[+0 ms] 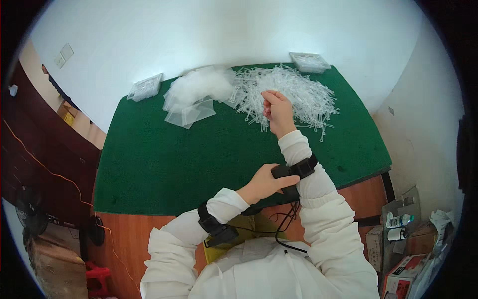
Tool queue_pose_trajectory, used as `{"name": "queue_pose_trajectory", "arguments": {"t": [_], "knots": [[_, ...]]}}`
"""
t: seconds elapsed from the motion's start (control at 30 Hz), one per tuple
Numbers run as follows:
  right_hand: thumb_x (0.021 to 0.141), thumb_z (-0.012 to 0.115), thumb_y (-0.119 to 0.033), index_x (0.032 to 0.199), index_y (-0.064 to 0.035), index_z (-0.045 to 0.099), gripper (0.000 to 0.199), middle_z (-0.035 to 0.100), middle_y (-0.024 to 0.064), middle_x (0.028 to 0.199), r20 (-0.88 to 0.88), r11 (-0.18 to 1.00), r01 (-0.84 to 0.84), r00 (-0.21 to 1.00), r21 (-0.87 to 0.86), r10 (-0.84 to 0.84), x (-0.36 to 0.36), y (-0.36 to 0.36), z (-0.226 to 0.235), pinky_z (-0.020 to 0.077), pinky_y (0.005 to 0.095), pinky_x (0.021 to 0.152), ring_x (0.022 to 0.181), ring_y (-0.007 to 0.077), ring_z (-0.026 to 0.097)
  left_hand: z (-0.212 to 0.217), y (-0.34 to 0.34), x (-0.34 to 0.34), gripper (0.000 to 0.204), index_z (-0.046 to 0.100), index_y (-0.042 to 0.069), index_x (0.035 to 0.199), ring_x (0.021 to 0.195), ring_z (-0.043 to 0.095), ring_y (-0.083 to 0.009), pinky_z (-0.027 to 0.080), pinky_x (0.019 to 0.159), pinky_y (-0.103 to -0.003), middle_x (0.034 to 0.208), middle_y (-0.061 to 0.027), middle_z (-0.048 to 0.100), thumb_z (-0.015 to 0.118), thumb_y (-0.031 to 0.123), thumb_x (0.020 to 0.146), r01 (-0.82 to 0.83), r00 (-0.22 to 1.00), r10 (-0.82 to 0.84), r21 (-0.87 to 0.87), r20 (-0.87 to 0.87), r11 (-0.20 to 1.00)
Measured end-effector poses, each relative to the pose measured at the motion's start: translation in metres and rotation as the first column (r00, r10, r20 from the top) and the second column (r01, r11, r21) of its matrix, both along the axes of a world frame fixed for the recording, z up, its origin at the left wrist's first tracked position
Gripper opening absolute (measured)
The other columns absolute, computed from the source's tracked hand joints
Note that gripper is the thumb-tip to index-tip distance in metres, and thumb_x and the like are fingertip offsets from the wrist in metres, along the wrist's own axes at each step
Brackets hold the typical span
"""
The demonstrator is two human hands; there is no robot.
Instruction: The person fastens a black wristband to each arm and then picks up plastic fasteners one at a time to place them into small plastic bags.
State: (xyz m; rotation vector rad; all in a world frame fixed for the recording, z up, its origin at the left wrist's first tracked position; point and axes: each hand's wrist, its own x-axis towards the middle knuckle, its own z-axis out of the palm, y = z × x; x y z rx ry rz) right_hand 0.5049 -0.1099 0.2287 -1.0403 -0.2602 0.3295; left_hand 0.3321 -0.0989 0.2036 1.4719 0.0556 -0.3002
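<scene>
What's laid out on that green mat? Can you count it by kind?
Clear trays: 2
Heap of white plastic ties: 1
Pile of clear bags: 1
Total: 4
The single ties and bags are too many and too small to count. All of it lies on the mat.

A mat (199, 164) covers most of the desk (134, 239), leaving its near edge bare. A pile of ties (298, 94) lies at the mat's far right, a heap of bags (196, 92) left of it. One box (145, 88) sits at the far left corner, another box (309, 62) at the far right corner. Cartons and bottles (398, 226) stand right of the desk.
</scene>
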Motion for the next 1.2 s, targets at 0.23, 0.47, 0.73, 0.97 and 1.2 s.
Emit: {"name": "queue_pose_trajectory", "arguments": {"t": [0.23, 0.47, 0.73, 0.97, 1.2], "knots": [[0.08, 0.062, -0.011, 0.083, -0.0029, 0.059, 0.009, 0.052, -0.0013, 0.063, 0.21, 0.986, 0.082, 0.976, -0.146, -0.051, 0.008, -0.012, -0.033, 0.033, 0.02, 0.043, 0.048, 0.0053, 0.043, -0.008, 0.108, 0.022, 0.047, 0.049, 0.002, 0.112, 0.084, 0.057, -0.0178, 0.048, 0.075, -0.031, 0.091, -0.0074, 0.059, 0.042, 0.043, 0.091, -0.372, 0.928, 0.368, -0.183, -0.057, 0.91], [0.081, 0.061, -0.012, 0.084, -0.0027, 0.06, 0.009, 0.053, -0.002, 0.064, 0.335, 0.97, 0.133, 0.94, -0.201, -0.06, 0.003, -0.008, -0.063, 0.0324, 0.0183, 0.045, 0.049, 0.0042, 0.043, -0.031, 0.212, 0.03, 0.029, 0.057, 0.005, 0.094, 0.062, 0.052, -0.0095, 0.042, 0.056, -0.024, 0.074, -0.0022, 0.057, 0.047, 0.032, 0.09, -0.838, 0.466, 0.869, -0.233, 0.163, 0.493], [0.081, 0.061, -0.011, 0.084, -0.0041, 0.061, 0.008, 0.052, -0.0025, 0.064, 0.216, 0.962, 0.125, 0.974, -0.241, -0.072, 0.006, -0.014, -0.073, 0.0329, 0.0183, 0.045, 0.05, 0.004, 0.042, -0.046, 0.216, 0.031, 0.021, 0.057, 0.005, 0.088, 0.057, 0.045, -0.0065, 0.038, 0.049, -0.02, 0.07, 0.0018, 0.052, 0.049, 0.025, 0.09, -0.839, 0.424, 0.894, -0.307, 0.148, 0.449], [0.081, 0.06, -0.011, 0.085, -0.0045, 0.061, 0.007, 0.052, -0.0034, 0.066, 0.278, 0.967, 0.243, 0.937, -0.077, -0.213, -0.011, -0.003, -0.016, 0.0352, 0.0185, 0.048, 0.055, 0.0041, 0.044, -0.009, 0.17, 0.034, 0.022, 0.057, 0.002, 0.097, 0.065, 0.051, -0.0093, 0.043, 0.06, -0.023, 0.08, -0.0027, 0.057, 0.053, 0.022, 0.088, -0.553, 0.771, 0.567, -0.137, 0.29, 0.822], [0.079, 0.061, -0.006, 0.085, -0.0042, 0.06, 0.007, 0.057, -0.0003, 0.068, 0.718, 0.981, -0.191, 0.686, 0.021, 0.118, -0.126, 0.033, 0.088, 0.0407, 0.0226, 0.051, 0.059, 0.0078, 0.051, -0.013, 0.076, 0.001, 0.033, 0.053, -0.001, 0.112, 0.095, 0.055, -0.0139, 0.045, 0.083, -0.027, 0.104, -0.0069, 0.059, 0.058, 0.014, 0.084, -0.323, 0.919, 0.083, -0.616, -0.386, 0.718]]}}
